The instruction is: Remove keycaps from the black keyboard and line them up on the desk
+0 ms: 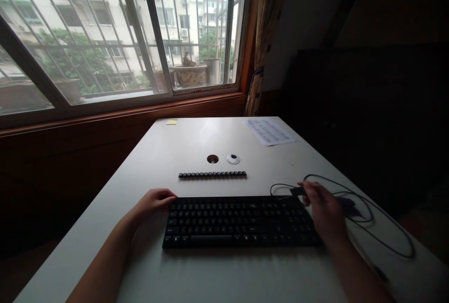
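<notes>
At far left, a barred window [115, 36] is looking out on trees and pale buildings. Below it, the left hand [157, 200] is touching the upper left corner of a black keyboard; whether its fingers are clamping that corner cannot be told. Near the far edge of the white desk [231, 277], a yellow note [171, 121] is lying. The keyboard [224, 222] is lying flat at front centre, and behind it a straight row of small black keys [212, 174] is sitting apart. Farther back, a white disc [233, 159] is lying beside a round hole [212, 159]. Printed papers [270, 132] are resting farther right. Well apart from the left, the right hand [322, 207] is pinching a small dark piece [297, 191] by the keyboard's upper right corner. At far right, a black cable [409, 247] is looping across the desk.
</notes>
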`<move>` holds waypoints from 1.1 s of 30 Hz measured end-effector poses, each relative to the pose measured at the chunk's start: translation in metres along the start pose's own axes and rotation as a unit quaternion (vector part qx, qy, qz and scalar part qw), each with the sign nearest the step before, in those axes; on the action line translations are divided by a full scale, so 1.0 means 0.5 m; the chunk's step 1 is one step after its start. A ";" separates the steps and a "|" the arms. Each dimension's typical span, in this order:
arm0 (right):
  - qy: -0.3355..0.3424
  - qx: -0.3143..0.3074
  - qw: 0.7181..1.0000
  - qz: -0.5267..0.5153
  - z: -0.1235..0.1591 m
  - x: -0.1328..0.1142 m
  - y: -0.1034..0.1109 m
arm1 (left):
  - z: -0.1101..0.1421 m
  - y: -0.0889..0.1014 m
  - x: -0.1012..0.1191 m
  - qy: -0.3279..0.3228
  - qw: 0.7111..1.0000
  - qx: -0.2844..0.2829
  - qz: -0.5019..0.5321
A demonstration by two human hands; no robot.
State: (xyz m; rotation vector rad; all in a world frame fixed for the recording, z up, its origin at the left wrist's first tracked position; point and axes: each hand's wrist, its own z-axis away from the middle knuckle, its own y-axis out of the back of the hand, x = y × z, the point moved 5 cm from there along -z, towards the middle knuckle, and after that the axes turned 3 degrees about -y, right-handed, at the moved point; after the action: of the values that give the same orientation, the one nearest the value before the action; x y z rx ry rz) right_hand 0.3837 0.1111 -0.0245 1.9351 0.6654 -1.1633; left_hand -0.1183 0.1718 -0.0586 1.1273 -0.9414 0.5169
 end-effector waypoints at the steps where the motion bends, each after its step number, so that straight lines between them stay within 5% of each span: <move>1: 0.012 -0.036 0.999 0.010 0.005 -0.018 -0.017 | 0.000 -0.001 0.000 -0.003 1.000 -0.001 0.002; 5: 0.082 -0.156 0.984 0.011 0.040 -0.114 -0.100 | 0.003 -0.002 0.005 -0.010 1.000 -0.011 0.019; 10: 0.187 -0.304 0.933 -0.037 0.101 -0.239 -0.230 | 0.006 -0.001 0.004 -0.011 0.999 -0.028 0.039; 16: 0.282 -0.359 0.886 -0.078 0.157 -0.335 -0.366 | 0.003 0.001 -0.008 -0.014 0.999 -0.017 0.043; 25: 0.308 -0.371 0.875 -0.050 0.230 -0.357 -0.497 | 0.001 -0.001 -0.007 -0.029 0.997 -0.019 0.062; 33: 0.332 -0.370 0.868 0.002 0.244 -0.354 -0.529 | -0.005 -0.003 -0.028 -0.023 0.997 -0.013 0.071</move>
State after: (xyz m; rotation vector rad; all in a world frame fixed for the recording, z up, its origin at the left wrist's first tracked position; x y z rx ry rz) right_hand 0.0470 0.1533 0.0070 1.5976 1.2446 -0.1112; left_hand -0.1240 0.1748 -0.0716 1.0581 -1.0703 0.5941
